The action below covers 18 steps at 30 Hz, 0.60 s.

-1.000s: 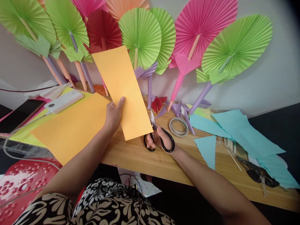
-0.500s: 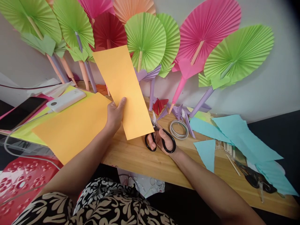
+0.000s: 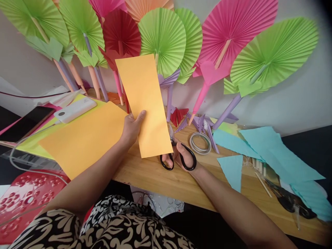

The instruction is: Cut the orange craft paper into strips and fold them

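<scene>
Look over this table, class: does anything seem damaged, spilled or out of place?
The blue sheets on the right of the table lie strewn at odd angles, overlapping, some with ragged-looking edges. The held orange paper and scissors look undamaged; no spill shows.

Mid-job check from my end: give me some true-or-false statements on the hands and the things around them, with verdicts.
1. The left hand grips a narrow orange-yellow sheet. True.
2. The right hand holds a ring of tape. False: it holds black-handled scissors.
3. A white device with a cable attached lies on yellow paper. True.
4. Every pleated fan by the wall is green. False: there is also a pink fan and a dark red fan, among others.
5. The blue paper is at the left end of the table. False: blue paper lies toward the right end of the wooden table.
</scene>
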Each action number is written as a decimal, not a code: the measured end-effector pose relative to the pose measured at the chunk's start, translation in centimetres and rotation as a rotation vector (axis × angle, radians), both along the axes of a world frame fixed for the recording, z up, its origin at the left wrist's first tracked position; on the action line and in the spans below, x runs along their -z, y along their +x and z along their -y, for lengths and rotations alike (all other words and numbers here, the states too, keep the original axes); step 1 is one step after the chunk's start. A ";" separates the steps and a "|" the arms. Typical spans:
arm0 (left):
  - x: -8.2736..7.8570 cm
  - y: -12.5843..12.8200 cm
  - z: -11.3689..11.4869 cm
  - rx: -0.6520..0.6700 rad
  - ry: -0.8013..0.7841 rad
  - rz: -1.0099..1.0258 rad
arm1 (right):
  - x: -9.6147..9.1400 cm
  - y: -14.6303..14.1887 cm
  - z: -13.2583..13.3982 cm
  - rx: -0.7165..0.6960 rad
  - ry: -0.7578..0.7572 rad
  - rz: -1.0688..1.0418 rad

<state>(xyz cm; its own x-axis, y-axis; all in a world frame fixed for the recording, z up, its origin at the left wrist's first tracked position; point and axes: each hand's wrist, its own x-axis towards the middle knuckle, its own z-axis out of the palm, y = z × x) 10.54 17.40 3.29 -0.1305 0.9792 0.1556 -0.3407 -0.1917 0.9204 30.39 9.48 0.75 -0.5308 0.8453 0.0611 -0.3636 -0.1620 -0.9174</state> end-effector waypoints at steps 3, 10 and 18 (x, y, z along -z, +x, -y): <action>0.0 0.0 0.0 -0.038 0.028 -0.005 | 0.1 0.0 -0.1 0.002 -0.010 -0.032; -0.3 -0.6 -0.4 -0.163 0.069 -0.013 | -0.1 0.5 -0.4 -0.027 -0.019 -0.032; -0.2 -0.6 -0.3 -0.156 0.036 -0.058 | -0.7 0.8 -0.6 -0.117 -0.013 -0.025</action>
<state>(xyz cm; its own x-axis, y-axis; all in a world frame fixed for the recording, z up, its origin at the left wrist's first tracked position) 9.92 17.69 3.46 -0.2703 0.9414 0.2016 -0.2503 -0.2709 0.9295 31.17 10.04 1.42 -0.6241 0.7786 0.0652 -0.3644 -0.2162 -0.9058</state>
